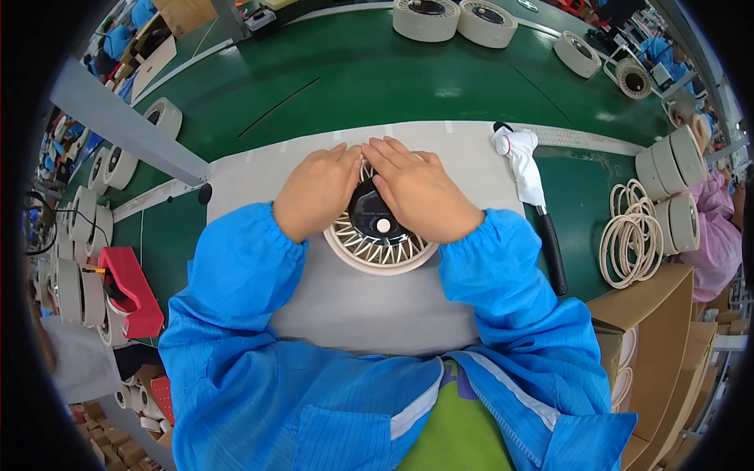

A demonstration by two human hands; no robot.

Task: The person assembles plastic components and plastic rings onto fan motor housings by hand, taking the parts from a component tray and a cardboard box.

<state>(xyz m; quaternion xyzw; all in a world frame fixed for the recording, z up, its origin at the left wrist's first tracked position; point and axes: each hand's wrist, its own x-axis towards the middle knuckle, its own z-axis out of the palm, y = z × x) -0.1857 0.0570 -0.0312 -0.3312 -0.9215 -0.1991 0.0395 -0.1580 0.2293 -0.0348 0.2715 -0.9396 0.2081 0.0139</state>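
Observation:
A round cream grille [375, 256] with a black disc [371, 210] at its hub lies on the grey mat [330, 306] in front of me. My left hand [320, 188] rests flat over its far left part, fingers stretched and pointing away. From the other side my right hand [420, 188] presses on its far right part, the thumb reaching over the black disc. The fingertips of both hands meet near the far rim and cover much of that side. Neither hand is gripping anything that I can see.
Right of the mat lies a black-handled mallet [552, 251], its head wrapped in white cloth [521, 161]. Several cream rings [631, 235] are stacked beyond it, above an open cardboard box [664, 353]. A red holder [132, 294] stands at left. Finished-looking round cream units [426, 20] sit at the back.

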